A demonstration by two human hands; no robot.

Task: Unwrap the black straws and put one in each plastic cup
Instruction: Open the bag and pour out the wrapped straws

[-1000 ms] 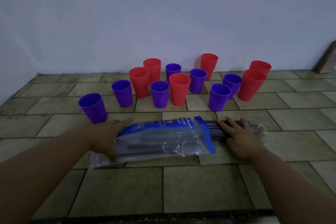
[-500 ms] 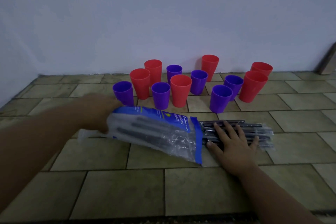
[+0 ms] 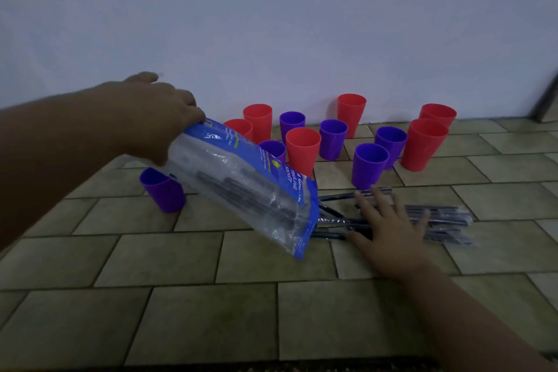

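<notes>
Plastic bag's [image 3: 241,184] raised end gripped by left hand [image 3: 157,118] — right hand [image 3: 389,232] flat on straws [image 3: 444,217].

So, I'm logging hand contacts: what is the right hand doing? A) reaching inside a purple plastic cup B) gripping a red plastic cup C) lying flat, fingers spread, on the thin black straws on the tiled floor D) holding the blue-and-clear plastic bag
C: the right hand lies open on the thin black straws, while the left hand grips the tilted blue-and-clear plastic bag.
</notes>
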